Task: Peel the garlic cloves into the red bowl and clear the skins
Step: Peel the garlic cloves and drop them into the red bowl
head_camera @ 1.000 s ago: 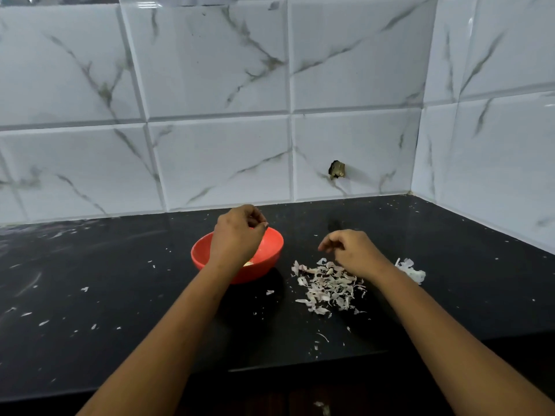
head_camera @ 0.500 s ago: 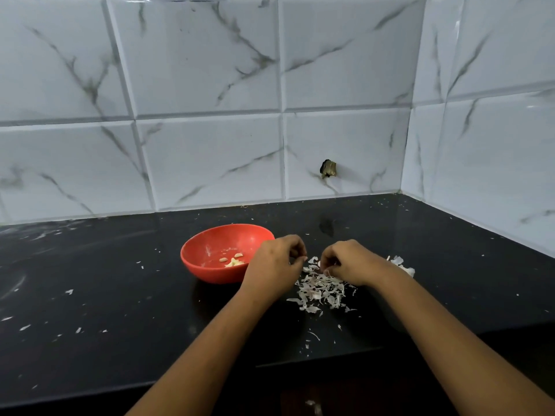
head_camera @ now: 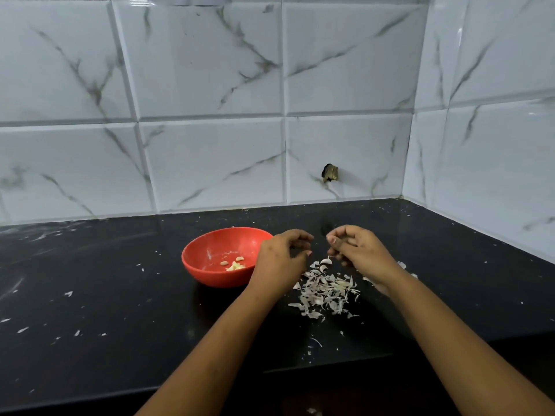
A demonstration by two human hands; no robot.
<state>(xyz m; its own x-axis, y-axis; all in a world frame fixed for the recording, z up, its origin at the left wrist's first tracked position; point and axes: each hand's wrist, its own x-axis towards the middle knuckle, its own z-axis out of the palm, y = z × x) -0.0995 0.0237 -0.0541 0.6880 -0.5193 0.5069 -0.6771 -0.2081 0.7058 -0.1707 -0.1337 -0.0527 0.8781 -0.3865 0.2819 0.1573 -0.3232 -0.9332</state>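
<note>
The red bowl [head_camera: 210,277] sits on the black counter and holds a few peeled garlic cloves [head_camera: 234,264]. Just right of it lies a pile of papery garlic skins [head_camera: 326,292]. My left hand [head_camera: 279,261] hovers between bowl and pile, fingers curled but apart, with nothing visible in them. My right hand [head_camera: 359,250] is raised over the far edge of the pile. Its fingertips pinch a small garlic piece that the fingers mostly hide, and a thin skin strip hangs below them. The two hands face each other a short gap apart.
More skins [head_camera: 402,265] lie behind my right wrist. Small white flecks [head_camera: 69,293] dot the counter to the left and near its front edge [head_camera: 315,370]. Tiled walls meet in a corner at the right, and one tile has a hole [head_camera: 330,173].
My left hand moved from over the bowl to the right, beside the skins pile. My right hand lifted off the pile with its fingers pinched.
</note>
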